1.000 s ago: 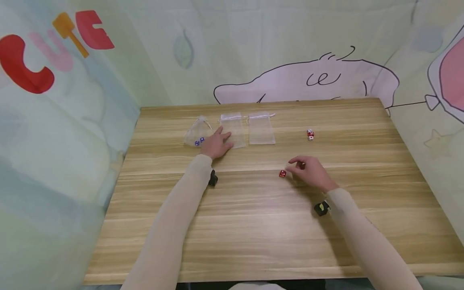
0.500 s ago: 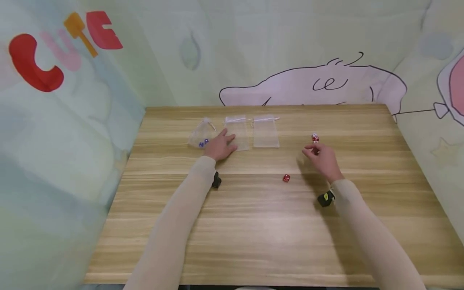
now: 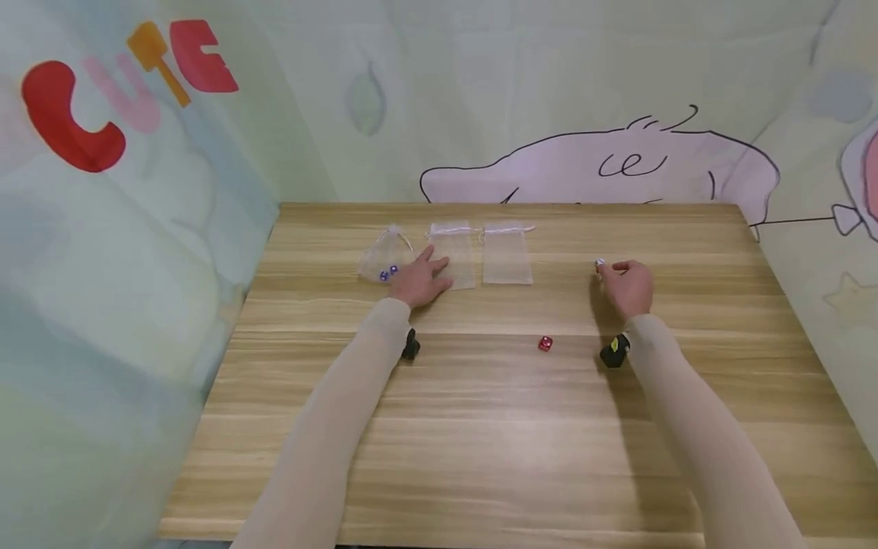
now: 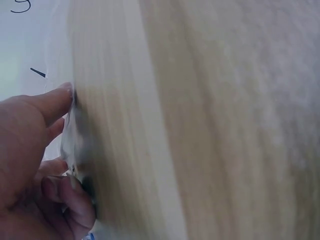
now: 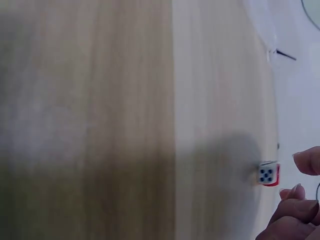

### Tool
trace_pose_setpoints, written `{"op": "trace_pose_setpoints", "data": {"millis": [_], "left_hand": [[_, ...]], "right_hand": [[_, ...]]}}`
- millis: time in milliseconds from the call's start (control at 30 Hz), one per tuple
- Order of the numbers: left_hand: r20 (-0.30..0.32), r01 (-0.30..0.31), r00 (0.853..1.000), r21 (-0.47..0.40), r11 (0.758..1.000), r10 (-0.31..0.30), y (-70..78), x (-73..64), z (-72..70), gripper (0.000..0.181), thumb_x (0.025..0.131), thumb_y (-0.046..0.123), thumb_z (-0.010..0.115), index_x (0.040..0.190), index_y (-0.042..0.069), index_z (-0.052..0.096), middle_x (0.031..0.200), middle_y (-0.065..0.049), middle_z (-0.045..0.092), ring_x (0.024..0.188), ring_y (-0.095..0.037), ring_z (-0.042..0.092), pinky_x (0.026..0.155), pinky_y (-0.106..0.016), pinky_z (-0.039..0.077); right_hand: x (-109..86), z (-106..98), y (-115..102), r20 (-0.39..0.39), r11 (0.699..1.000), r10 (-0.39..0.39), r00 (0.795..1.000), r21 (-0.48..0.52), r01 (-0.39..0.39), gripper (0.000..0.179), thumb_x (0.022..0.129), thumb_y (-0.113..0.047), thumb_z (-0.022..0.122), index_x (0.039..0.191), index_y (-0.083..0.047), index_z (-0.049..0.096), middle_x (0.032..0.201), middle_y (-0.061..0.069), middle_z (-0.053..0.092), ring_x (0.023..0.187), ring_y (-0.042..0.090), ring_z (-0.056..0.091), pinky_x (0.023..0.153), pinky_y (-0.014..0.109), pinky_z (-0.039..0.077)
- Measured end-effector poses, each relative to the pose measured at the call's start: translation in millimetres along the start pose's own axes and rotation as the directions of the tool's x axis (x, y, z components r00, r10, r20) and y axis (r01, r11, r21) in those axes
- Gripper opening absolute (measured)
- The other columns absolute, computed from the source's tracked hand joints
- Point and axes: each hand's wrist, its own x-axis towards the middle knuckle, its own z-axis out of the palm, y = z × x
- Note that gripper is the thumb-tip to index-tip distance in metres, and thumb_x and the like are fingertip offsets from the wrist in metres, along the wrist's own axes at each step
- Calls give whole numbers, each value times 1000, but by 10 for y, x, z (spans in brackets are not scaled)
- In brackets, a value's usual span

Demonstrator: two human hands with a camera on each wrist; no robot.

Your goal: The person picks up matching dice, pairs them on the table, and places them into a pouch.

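Observation:
My left hand rests on a sheer white drawstring bag, the middle of three, fingers spread and extended. Its thumb and fingers also touch down in the left wrist view. At the far right of the table, my right hand reaches a small group of dice and partly hides it. The right wrist view shows a white die with a red die behind it. Thumb and fingers stand apart there, just short of the dice. A lone red die lies nearer the middle.
Two blue dice show through the left drawstring bag. The right bag lies flat beside the middle one. A printed cloth backdrop rises behind the wooden table. Both wrists wear black devices.
My right hand has moved from beside the lone red die back and right to the dice group. The left hand has stayed on the middle bag. The head view has shifted slightly.

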Motion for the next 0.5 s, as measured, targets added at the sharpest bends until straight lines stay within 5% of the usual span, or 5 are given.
{"op": "trace_pose_setpoints", "data": {"millis": [300,500], "left_hand": [[-6,2,1000,4,1000,-2,23,-17,-4,57,100,47,54,151,24,42,164,-6,14,134,-41,43,103,-51,41],[-13,8,1000,15,1000,-8,-8,-12,-10,58,100,48,54,151,25,43,164,-6,15,132,-40,45,98,-48,45]], "right_hand": [[66,69,48,-7,997,30,1000,-75,-30,48,95,-38,57,112,6,68,110,22,66,95,30,59,75,33,44],[89,100,27,-29,998,31,999,-44,-32,45,94,-37,59,110,4,68,99,16,66,79,20,58,68,28,44]]}}
